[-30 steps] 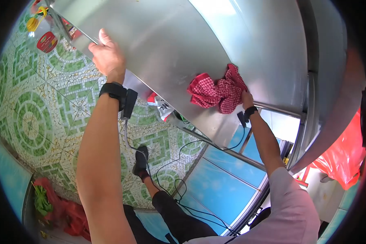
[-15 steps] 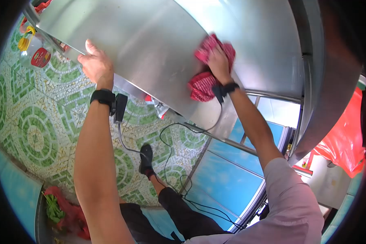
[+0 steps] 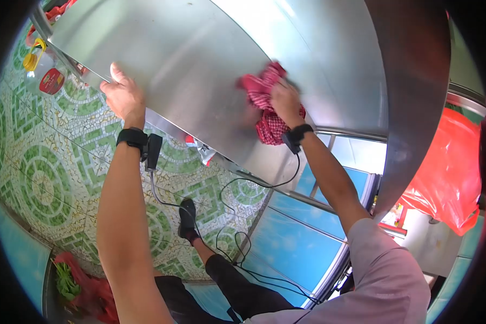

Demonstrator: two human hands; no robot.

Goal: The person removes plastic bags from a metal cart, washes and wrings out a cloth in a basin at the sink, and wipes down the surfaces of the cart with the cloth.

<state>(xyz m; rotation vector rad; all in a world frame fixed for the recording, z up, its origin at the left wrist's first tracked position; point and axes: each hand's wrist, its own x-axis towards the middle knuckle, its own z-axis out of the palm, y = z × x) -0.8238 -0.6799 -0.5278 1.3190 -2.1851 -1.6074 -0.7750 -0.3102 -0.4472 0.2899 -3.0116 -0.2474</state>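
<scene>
My right hand (image 3: 286,102) is closed on a bunched red-and-white checked cloth (image 3: 272,129) and presses it onto the brushed steel tabletop (image 3: 194,75), close to where an upright steel panel (image 3: 335,70) meets it. Part of the cloth is blurred by motion. At the near-left edge of the same tabletop, my left hand (image 3: 124,97) grips the rim, its thumb on top and its fingers partly hidden. Both wrists wear black bands with small cabled boxes.
A clear bottle with a yellow cap (image 3: 40,70) stands on the green patterned floor (image 3: 43,178) at left. Greens (image 3: 66,278) in a red bag lie at lower left. A red plastic bag (image 3: 448,173) sits at right. Black cables (image 3: 237,237) hang near my legs.
My right hand has shifted slightly left and down with the cloth, which has changed its folds. The left hand stays on the rim. The view has shifted a little.
</scene>
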